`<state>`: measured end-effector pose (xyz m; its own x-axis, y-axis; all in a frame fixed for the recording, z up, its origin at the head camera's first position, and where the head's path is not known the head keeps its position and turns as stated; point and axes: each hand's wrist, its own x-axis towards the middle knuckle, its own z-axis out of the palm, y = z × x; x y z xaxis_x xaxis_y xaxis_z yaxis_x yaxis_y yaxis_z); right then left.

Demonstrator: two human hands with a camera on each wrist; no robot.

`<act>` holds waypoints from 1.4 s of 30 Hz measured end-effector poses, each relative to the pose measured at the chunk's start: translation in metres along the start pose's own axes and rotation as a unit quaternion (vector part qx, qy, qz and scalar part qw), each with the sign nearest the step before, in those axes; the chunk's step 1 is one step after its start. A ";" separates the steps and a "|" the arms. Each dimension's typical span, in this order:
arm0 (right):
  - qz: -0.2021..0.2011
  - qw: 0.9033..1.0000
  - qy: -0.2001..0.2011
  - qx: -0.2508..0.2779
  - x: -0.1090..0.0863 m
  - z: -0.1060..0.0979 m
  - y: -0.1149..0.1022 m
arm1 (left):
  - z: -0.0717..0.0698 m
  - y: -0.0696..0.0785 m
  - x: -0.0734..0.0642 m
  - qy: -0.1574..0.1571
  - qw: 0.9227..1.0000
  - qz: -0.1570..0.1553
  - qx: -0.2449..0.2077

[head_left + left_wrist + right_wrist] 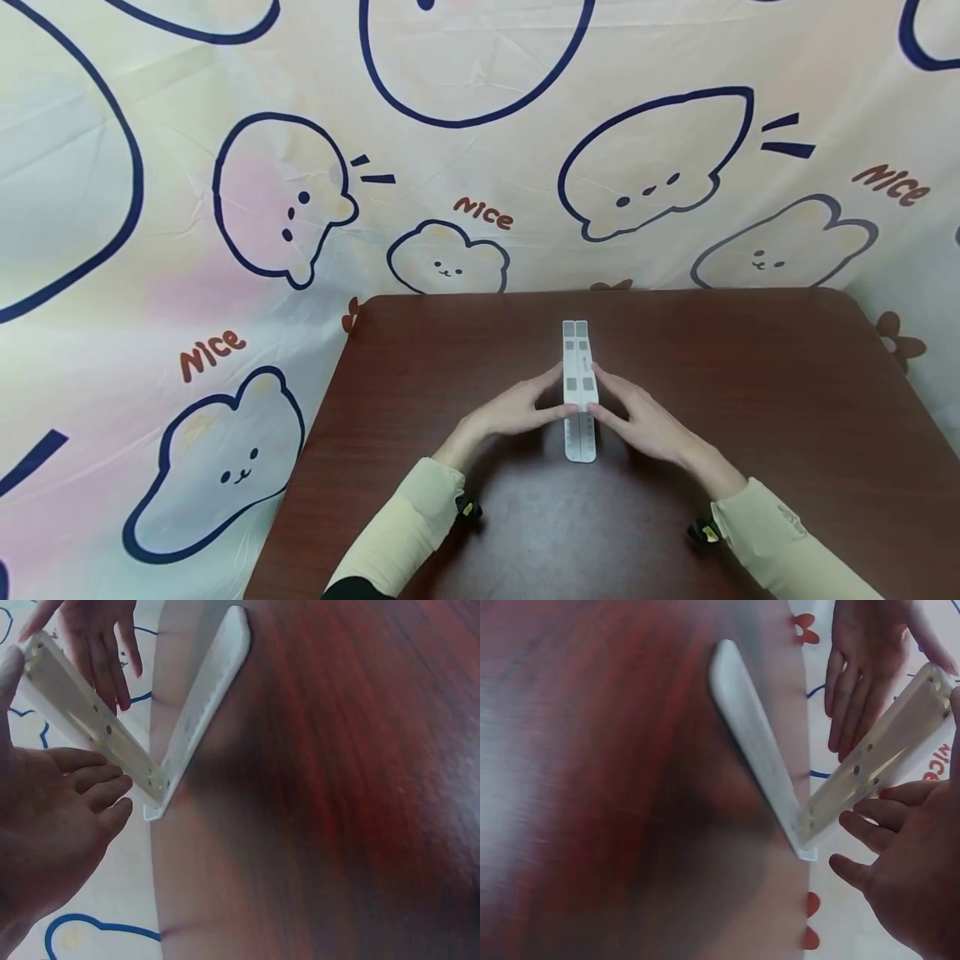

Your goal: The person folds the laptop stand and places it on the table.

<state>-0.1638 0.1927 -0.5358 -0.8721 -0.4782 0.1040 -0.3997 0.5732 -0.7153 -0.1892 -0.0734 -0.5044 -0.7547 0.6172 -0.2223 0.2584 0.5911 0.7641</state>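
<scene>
A white folding laptop stand (579, 367), two narrow strips side by side with grey square pads, stands on the table in front of me. In the left wrist view its lower strip (214, 682) lies on the wood, and its upper part (94, 712) tilts up from the hinge in a V. My left hand (513, 408) holds the raised part from the left, thumb at the near end and a forefinger farther along its side. From the right, my right hand (648, 421) grips it the same way. The remaining fingers of both hands hang loosely beneath.
The dark brown wooden table (420, 350) extends around the stand. Behind it and to the left hangs a pale cloth (300, 333) printed with cartoon bears, meeting the table's far edge.
</scene>
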 end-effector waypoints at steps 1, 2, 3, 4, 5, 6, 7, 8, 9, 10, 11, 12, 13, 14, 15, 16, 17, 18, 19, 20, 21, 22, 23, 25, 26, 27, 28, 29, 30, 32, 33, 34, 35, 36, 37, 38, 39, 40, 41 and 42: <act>0.001 1.000 -0.003 0.000 -0.002 0.002 0.001 | 0.001 -0.001 -0.001 -0.003 1.000 0.002 0.007; 0.002 1.000 -0.007 0.000 -0.005 0.004 0.002 | 0.003 -0.002 -0.001 -0.005 1.000 0.006 0.015; 0.002 1.000 -0.010 -0.001 -0.006 0.006 0.004 | 0.004 -0.003 -0.002 -0.005 1.000 0.008 0.025; 0.001 1.000 -0.014 -0.002 -0.008 0.007 0.005 | 0.006 -0.004 -0.003 -0.004 0.999 0.010 0.036; 0.002 1.000 -0.018 -0.001 -0.009 0.009 0.006 | 0.008 -0.005 -0.003 -0.001 0.999 0.014 0.047; 0.002 1.000 -0.022 0.000 -0.011 0.011 0.007 | 0.011 -0.006 -0.004 0.003 0.998 0.017 0.060; 0.002 1.000 -0.025 0.000 -0.013 0.013 0.009 | 0.013 -0.007 -0.005 0.005 0.997 0.020 0.070; 0.000 1.000 -0.028 -0.001 -0.014 0.015 0.010 | 0.015 -0.008 -0.006 0.009 0.996 0.023 0.083; -0.002 1.000 -0.031 -0.001 -0.015 0.017 0.012 | 0.018 -0.009 -0.007 0.012 0.995 0.026 0.095; -0.003 0.999 -0.033 0.000 -0.017 0.019 0.013 | 0.020 -0.010 -0.007 0.015 0.994 0.028 0.108; -0.003 0.999 -0.035 0.003 -0.018 0.021 0.015 | 0.023 -0.011 -0.007 0.018 0.992 0.030 0.122; -0.005 0.999 -0.037 0.003 -0.019 0.022 0.016 | 0.025 -0.011 -0.008 0.020 0.990 0.030 0.139; -0.007 0.999 -0.037 0.004 -0.020 0.024 0.018 | 0.027 -0.012 -0.008 0.022 0.987 0.029 0.155; -0.012 0.999 -0.038 0.005 -0.021 0.026 0.019 | 0.030 -0.013 -0.008 0.024 0.984 0.028 0.174; -0.017 0.999 -0.037 0.005 -0.021 0.027 0.020 | 0.032 -0.015 -0.008 0.026 0.981 0.028 0.191; -0.019 0.999 -0.038 0.007 -0.022 0.029 0.022 | 0.034 -0.015 -0.008 0.027 0.978 0.025 0.208; -0.024 0.999 -0.038 0.008 -0.023 0.031 0.024 | 0.035 -0.016 -0.009 0.027 0.974 0.025 0.222; -0.030 0.999 -0.038 0.006 -0.023 0.032 0.025 | 0.037 -0.017 -0.009 0.027 0.972 0.023 0.232; -0.034 0.999 -0.038 0.007 -0.024 0.034 0.026 | 0.039 -0.018 -0.009 0.028 0.970 0.023 0.239; -0.039 0.998 -0.039 0.008 -0.024 0.035 0.028 | 0.040 -0.018 -0.008 0.028 0.968 0.023 0.247; -0.043 0.998 -0.038 0.008 -0.025 0.037 0.029 | 0.042 -0.019 -0.008 0.027 0.967 0.023 0.251; -0.046 0.998 -0.038 0.006 -0.026 0.038 0.031 | 0.044 -0.020 -0.008 0.027 0.966 0.024 0.255; -0.051 0.998 -0.037 0.004 -0.027 0.040 0.032 | 0.046 -0.020 -0.008 0.028 0.965 0.025 0.258; -0.058 0.998 -0.035 -0.004 -0.028 0.042 0.034 | 0.049 -0.021 -0.007 0.030 0.964 0.024 0.263; -0.063 0.997 -0.033 -0.011 -0.029 0.043 0.035 | 0.051 -0.021 -0.006 0.031 0.963 0.025 0.266; -0.067 0.997 -0.029 -0.017 -0.029 0.043 0.036 | 0.053 -0.022 -0.006 0.031 0.962 0.025 0.269; -0.069 0.997 -0.027 -0.022 -0.030 0.044 0.037 | 0.055 -0.022 -0.005 0.033 0.961 0.026 0.273; -0.072 0.997 -0.023 -0.026 -0.030 0.045 0.038 | 0.056 -0.022 -0.005 0.033 0.960 0.026 0.276; -0.075 0.996 -0.021 -0.031 -0.031 0.045 0.039 | 0.058 -0.022 -0.004 0.035 0.959 0.027 0.279; -0.078 0.996 -0.017 -0.038 -0.032 0.046 0.040 | 0.060 -0.022 -0.004 0.039 0.957 0.028 0.285; -0.080 0.996 -0.015 -0.040 -0.032 0.047 0.041 | 0.062 -0.022 -0.003 0.039 0.957 0.028 0.287; -0.080 0.996 -0.014 -0.042 -0.033 0.047 0.042 | 0.062 -0.021 -0.003 0.040 0.957 0.027 0.287; -0.081 0.996 -0.013 -0.045 -0.033 0.048 0.043 | 0.063 -0.020 -0.003 0.041 0.957 0.025 0.285; -0.082 0.995 -0.013 -0.049 -0.032 0.049 0.044 | 0.063 -0.020 -0.003 0.042 0.957 0.023 0.286; -0.084 0.995 -0.012 -0.051 -0.032 0.050 0.044 | 0.064 -0.019 -0.003 0.042 0.957 0.021 0.286; -0.085 0.995 -0.010 -0.054 -0.031 0.051 0.045 | 0.064 -0.018 -0.003 0.043 0.957 0.018 0.287; -0.087 0.995 -0.008 -0.057 -0.031 0.051 0.046 | 0.064 -0.018 -0.003 0.044 0.957 0.016 0.287; -0.086 0.994 -0.008 -0.060 -0.030 0.052 0.047 | 0.064 -0.017 -0.003 0.046 0.957 0.014 0.287; -0.086 0.994 -0.007 -0.063 -0.030 0.053 0.047 | 0.064 -0.017 -0.003 0.047 0.956 0.014 0.289; -0.086 0.994 -0.006 -0.066 -0.030 0.053 0.048 | 0.064 -0.017 -0.003 0.049 0.955 0.013 0.291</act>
<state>-0.1419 0.1988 -0.6100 -0.7847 -0.5837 0.2087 -0.5769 0.5645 -0.5903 -0.1523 -0.0519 -0.5556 -0.7886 0.6013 -0.1286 0.5483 0.7823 0.2956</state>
